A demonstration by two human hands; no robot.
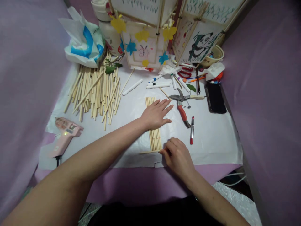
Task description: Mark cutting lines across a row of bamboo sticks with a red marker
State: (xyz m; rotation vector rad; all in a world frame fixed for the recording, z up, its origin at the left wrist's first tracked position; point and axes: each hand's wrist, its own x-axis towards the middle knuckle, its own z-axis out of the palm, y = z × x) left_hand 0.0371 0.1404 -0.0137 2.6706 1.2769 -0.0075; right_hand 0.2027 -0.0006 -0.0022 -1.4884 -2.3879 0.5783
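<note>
While left hand (156, 115) lies splayed on stick row (155, 142), right hand (176, 154) curls, apparently pinching single stick (148, 152)

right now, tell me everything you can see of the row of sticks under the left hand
The row of sticks is pale and wooden-looking, laid side by side on the white sheet, with a thin dark line across its near part. The left hand lies palm-down over its middle, fingers spread. A crosswise stick lies at its near end, by the right hand.
</note>
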